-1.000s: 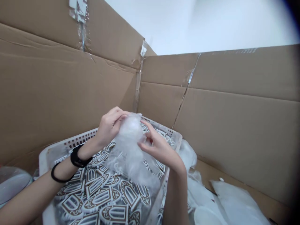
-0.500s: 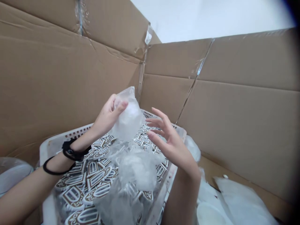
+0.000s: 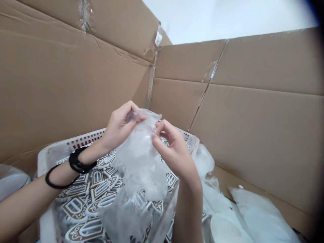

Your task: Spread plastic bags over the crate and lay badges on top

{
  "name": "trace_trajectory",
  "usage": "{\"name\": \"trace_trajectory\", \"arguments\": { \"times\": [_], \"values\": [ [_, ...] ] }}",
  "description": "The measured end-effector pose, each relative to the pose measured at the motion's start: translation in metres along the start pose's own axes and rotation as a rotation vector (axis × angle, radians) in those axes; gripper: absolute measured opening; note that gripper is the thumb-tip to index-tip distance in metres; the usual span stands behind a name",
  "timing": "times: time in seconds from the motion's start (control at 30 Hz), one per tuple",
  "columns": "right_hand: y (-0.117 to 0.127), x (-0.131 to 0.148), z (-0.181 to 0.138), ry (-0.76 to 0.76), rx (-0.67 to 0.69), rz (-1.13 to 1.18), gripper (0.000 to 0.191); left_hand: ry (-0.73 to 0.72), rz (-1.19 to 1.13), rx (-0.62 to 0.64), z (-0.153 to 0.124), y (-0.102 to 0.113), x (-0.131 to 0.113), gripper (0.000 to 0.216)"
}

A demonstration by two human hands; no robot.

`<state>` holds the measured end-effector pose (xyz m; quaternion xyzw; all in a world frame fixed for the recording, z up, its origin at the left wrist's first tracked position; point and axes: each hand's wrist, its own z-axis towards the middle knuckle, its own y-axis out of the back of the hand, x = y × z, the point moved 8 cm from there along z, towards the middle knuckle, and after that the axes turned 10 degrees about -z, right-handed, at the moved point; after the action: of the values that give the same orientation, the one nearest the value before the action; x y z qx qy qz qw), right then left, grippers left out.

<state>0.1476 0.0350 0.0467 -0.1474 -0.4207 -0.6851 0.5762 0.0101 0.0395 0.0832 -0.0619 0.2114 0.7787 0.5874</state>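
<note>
A clear plastic bag [image 3: 136, 145] with something whitish inside hangs between my hands, over the basket. My left hand [image 3: 123, 123] is closed on its upper left part, thumb across the front. At the bag's right edge, the thumb and fingers of my right hand [image 3: 172, 145] pinch the plastic. Below lie more crumpled clear bags [image 3: 129, 212], on top of brown-and-white pieces with scroll patterns and slotted openings [image 3: 83, 233]. A white perforated plastic basket [image 3: 48, 216] holds all these pieces. What the bag contains is too blurred to make out.
Tall cardboard walls [image 3: 265, 131] stand behind and to both sides. To the right of the basket lie filled white plastic bags [image 3: 263, 211] and a round white container [image 3: 224, 229]. A clear-wrapped white thing [image 3: 11, 184] sits at the far left.
My right hand has moved in from the right and now pinches the bag's edge. My left hand has shifted slightly right with the bag, which hangs a little lower.
</note>
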Motion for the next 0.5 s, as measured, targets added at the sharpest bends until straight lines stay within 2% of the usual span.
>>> {"name": "trace_trajectory", "arguments": {
  "times": [0.03,0.13,0.17,0.23,0.3,0.4,0.5],
  "values": [
    [-0.002,-0.002,-0.001,-0.033,0.024,0.018,0.006,0.025,-0.023,-0.014,-0.001,0.001,0.000,0.023],
    [-0.009,-0.005,-0.004,-0.098,0.108,-0.017,0.031,0.082,-0.043,-0.065,-0.003,0.003,-0.001,0.026],
    [-0.012,-0.002,-0.004,-0.072,0.132,-0.054,0.030,0.102,-0.045,-0.096,-0.004,0.005,-0.001,0.028],
    [-0.014,0.002,-0.003,-0.020,0.149,-0.080,0.014,0.168,-0.081,-0.165,-0.003,0.010,0.003,0.030],
    [-0.008,-0.004,-0.001,-0.065,0.080,0.002,0.021,0.252,-0.158,-0.201,-0.002,0.013,0.011,0.026],
    [0.014,-0.022,-0.001,-0.208,-0.113,0.120,0.021,0.367,-0.270,-0.190,-0.001,0.012,0.024,0.022],
    [0.025,-0.034,-0.002,-0.240,-0.062,0.099,0.023,0.447,-0.325,-0.209,-0.002,0.013,0.038,0.025]
  ]
}}
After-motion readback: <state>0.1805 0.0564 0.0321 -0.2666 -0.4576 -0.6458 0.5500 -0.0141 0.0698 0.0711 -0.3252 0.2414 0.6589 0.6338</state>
